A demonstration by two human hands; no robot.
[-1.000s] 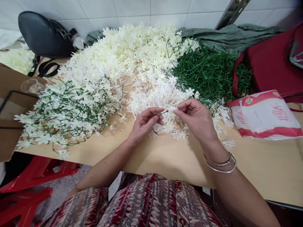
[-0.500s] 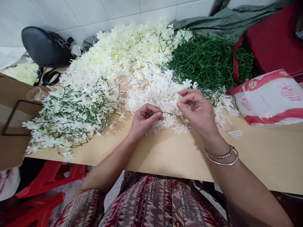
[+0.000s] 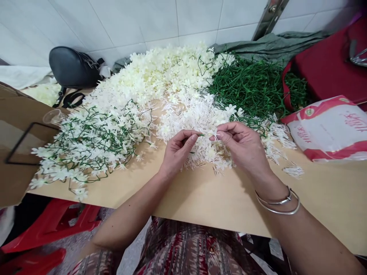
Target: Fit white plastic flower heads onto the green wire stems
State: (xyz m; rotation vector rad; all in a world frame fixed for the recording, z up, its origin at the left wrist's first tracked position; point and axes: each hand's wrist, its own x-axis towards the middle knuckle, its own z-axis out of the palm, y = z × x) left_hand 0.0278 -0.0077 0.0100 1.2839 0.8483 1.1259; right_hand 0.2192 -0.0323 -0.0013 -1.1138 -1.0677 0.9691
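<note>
Left hand (image 3: 178,152) pinches green stem (image 3: 202,135), fingers curled; right hand (image 3: 243,146), loosely curled, pinches small white piece (image 3: 216,133). Both pieces over near side of white heap (image 3: 186,120); green pile (image 3: 252,88) behind-right of heap.

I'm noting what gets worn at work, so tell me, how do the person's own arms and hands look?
The left hand and the right hand are ungloved, with bare forearms. Silver-coloured bangles circle the right wrist; the left wrist has none. A sleeve patterned in dark red, grey and beige shows near the left elbow; no right sleeve is in view.
</note>
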